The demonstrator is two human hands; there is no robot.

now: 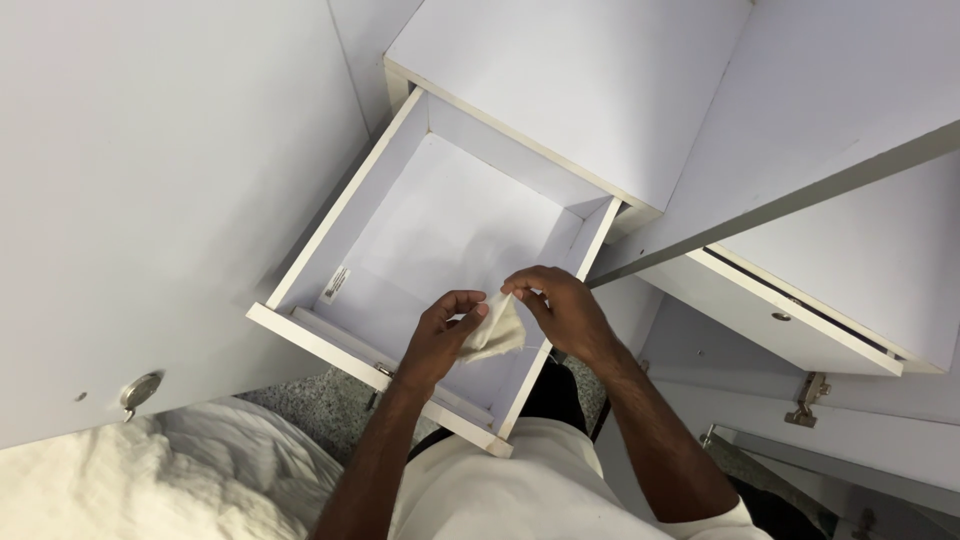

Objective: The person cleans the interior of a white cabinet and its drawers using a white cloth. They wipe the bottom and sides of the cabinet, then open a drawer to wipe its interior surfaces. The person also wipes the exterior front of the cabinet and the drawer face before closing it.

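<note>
A small off-white cloth (497, 330) hangs between my two hands above the front right corner of an open white drawer (330, 225). My left hand (440, 340) pinches the cloth's lower left side. My right hand (560, 305) pinches its top edge with thumb and fingertips. The drawer's inside is bare apart from a small label (337, 283) on its left wall.
A white cabinet door (160, 190) with a round metal lock (140, 390) stands at the left. Another open door (800, 130) and a shelf unit (830, 310) with hinges sit at the right. Crumpled white fabric (150, 480) lies at the lower left, over speckled flooring (320, 395).
</note>
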